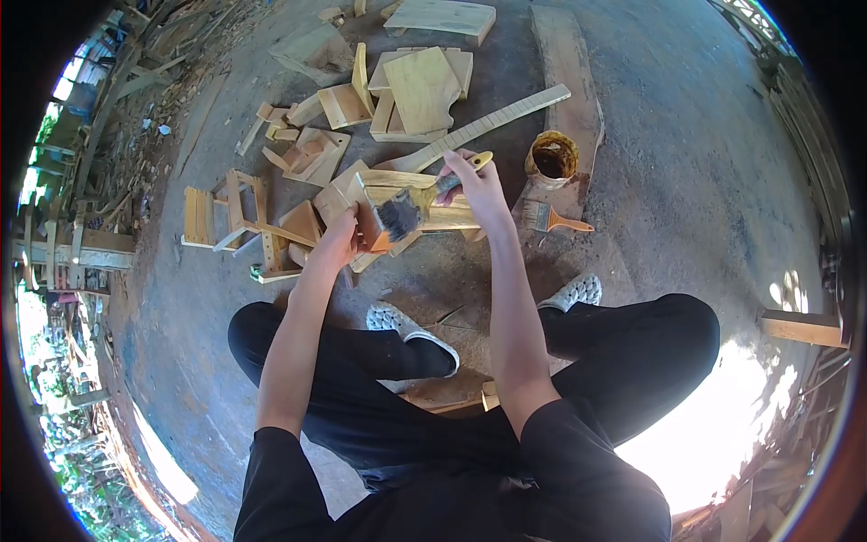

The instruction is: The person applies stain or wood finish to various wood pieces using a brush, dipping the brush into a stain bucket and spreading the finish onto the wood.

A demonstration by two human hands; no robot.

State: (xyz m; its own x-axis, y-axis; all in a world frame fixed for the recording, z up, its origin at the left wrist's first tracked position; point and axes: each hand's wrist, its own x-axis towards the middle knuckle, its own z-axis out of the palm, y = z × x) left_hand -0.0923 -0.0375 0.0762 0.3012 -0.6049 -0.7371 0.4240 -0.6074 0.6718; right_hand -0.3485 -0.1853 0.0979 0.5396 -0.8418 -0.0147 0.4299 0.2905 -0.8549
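Note:
A small wooden piece [368, 220] is gripped at its left edge by my left hand [340, 237]. My right hand [473, 188] is closed round the handle of a wide paintbrush [420, 203], whose dark bristles lie over the piece. Behind and under these are a long wooden box [452, 215] and a guitar-shaped board [488, 125] with a long neck. To the right, a stained tub [550, 161] of dark brown liquid stands on a plank [567, 68]. A second brush [555, 219] with an orange handle lies just below the tub.
Wooden panels [420, 90] and small wooden assemblies [309, 155] lie beyond my hands. A small wooden frame [237, 212] is to the left. My feet in light shoes [411, 334] rest on the floor near the work. A wood block [802, 328] juts in at the far right.

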